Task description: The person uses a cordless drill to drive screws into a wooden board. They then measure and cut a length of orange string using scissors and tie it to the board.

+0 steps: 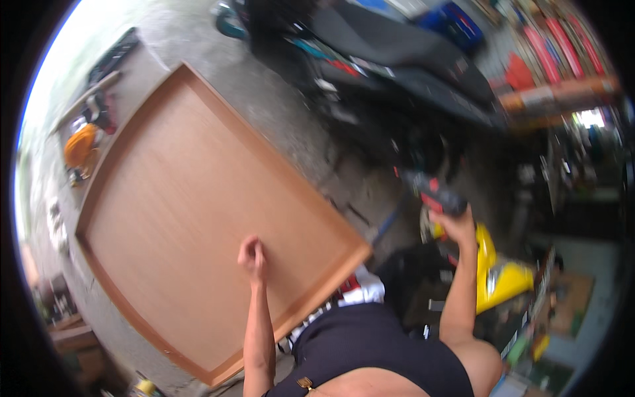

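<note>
A large shallow wooden tray-like panel (pixel 178 198) with raised edges lies on the left, its inner face up. Above that face is my left hand (pixel 253 257), fingers curled together; anything small inside them is hidden. Whether the hand touches the panel I cannot tell. Off the panel's right corner, my right hand (pixel 456 226) is wrapped round the grip of a black and red power drill (pixel 436 193). The drill points up and to the left, toward the motorbike, apart from the wood. The picture is somewhat blurred.
A dark motorbike (pixel 397 53) stands at the far side. A yellow plastic piece (pixel 506 281) lies right of my right forearm. Shelves with red items (pixel 555 49) rise at the far right. An orange object (pixel 81 145) and tools lie beyond the panel's left edge.
</note>
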Available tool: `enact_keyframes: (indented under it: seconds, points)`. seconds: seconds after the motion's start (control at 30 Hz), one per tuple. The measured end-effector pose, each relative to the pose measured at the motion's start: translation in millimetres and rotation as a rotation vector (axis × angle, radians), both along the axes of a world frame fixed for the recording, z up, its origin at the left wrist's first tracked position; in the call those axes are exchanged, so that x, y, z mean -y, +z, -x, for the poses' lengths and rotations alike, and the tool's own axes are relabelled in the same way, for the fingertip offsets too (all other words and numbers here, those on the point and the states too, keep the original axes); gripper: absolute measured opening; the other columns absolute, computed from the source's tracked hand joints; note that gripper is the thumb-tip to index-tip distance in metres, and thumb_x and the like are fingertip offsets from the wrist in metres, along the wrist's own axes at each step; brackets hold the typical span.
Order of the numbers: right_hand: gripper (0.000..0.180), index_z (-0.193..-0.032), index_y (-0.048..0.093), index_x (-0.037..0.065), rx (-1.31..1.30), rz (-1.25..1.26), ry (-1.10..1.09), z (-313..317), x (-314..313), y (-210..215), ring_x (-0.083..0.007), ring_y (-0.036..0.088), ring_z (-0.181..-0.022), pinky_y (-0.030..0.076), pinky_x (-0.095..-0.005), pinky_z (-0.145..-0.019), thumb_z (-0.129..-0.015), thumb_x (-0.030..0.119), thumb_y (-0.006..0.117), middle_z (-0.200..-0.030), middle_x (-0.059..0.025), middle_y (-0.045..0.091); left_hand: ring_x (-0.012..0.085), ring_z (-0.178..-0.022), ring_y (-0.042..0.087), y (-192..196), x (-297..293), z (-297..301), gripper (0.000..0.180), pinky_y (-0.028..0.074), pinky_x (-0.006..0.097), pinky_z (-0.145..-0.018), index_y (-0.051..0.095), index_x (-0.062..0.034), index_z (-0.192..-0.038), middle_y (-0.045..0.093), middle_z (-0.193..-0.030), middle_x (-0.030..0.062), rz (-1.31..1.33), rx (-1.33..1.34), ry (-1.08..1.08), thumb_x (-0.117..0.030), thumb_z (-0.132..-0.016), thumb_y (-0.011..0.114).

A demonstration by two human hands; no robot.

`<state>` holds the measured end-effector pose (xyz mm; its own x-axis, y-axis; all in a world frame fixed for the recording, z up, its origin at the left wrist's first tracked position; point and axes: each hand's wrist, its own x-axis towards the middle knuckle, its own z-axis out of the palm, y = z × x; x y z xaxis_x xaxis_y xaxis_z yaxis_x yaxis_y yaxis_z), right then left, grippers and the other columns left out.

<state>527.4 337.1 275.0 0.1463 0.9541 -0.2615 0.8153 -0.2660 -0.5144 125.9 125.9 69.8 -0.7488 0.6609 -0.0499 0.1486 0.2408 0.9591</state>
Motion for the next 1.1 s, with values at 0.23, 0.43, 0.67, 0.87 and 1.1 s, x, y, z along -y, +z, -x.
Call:
enact_keyframes:
  seconds: [0.23, 0.43, 0.67, 0.87, 1.1]
  points:
    - [0.022, -0.079, 0.064, 0.002, -0.028, 0.262, 0.067, -41.5, -109.2, -110.1, -0.0140, 0.058, -0.044, 0.046, -0.0292, -0.040, -0.060, 0.003, 0.074, -0.060, -0.0082, 0.062, 0.0117, -0.057, 0.060, -22.9, -19.6, -12.3, 0.010, 0.050, 0.023, -0.051, 0.068, 0.0008, -0.091, 0.064, -0.070, 0.0056, -0.075, 0.409, 0.404, 0.000, -0.081, 0.064]
    - [0.026, -0.079, 0.067, 0.000, -0.124, 0.332, 0.440, 60.0, -173.8, -71.0, -0.0132, 0.059, -0.047, 0.048, -0.0306, -0.047, -0.061, 0.012, 0.080, -0.059, -0.0067, 0.062, 0.0168, -0.065, 0.066, -9.6, -15.3, -34.9, 0.013, 0.055, 0.026, -0.055, 0.067, 0.0045, -0.092, 0.067, -0.076, 0.0104, -0.166, 0.519, 0.716, 0.004, -0.080, 0.063]
    - [0.028, -0.091, 0.063, 0.002, -0.486, 0.266, 0.723, 197.2, -173.9, 33.7, -0.0121, 0.056, -0.051, 0.045, -0.0274, -0.046, -0.067, 0.001, 0.077, -0.069, -0.0025, 0.060, 0.0172, -0.067, 0.066, -4.7, -31.4, -99.5, 0.017, 0.058, 0.028, -0.060, 0.065, 0.0053, -0.095, 0.067, -0.077, 0.0104, -0.383, 0.646, 0.914, 0.002, -0.078, 0.068]
    - [0.028, -0.095, 0.060, 0.001, -0.431, 0.540, 1.126, 330.1, -125.5, 31.2, -0.0158, 0.057, -0.054, 0.045, -0.0279, -0.049, -0.069, 0.000, 0.072, -0.071, -0.0066, 0.060, 0.0142, -0.068, 0.066, 10.9, -37.5, -135.1, 0.017, 0.058, 0.026, -0.063, 0.065, 0.0063, -0.096, 0.067, -0.078, 0.0101, -0.485, 0.722, 1.041, -0.002, -0.081, 0.068]
    - [0.028, -0.099, 0.059, 0.001, -0.049, 1.102, 1.462, 472.2, -63.1, -44.9, -0.0156, 0.058, -0.051, 0.048, -0.0274, -0.046, -0.076, 0.010, 0.070, -0.071, -0.0086, 0.062, 0.0132, -0.072, 0.066, 11.3, -25.8, -161.4, 0.015, 0.056, 0.024, -0.066, 0.066, 0.0066, -0.096, 0.068, -0.080, 0.0087, -0.553, 0.686, 1.202, -0.005, -0.086, 0.063]
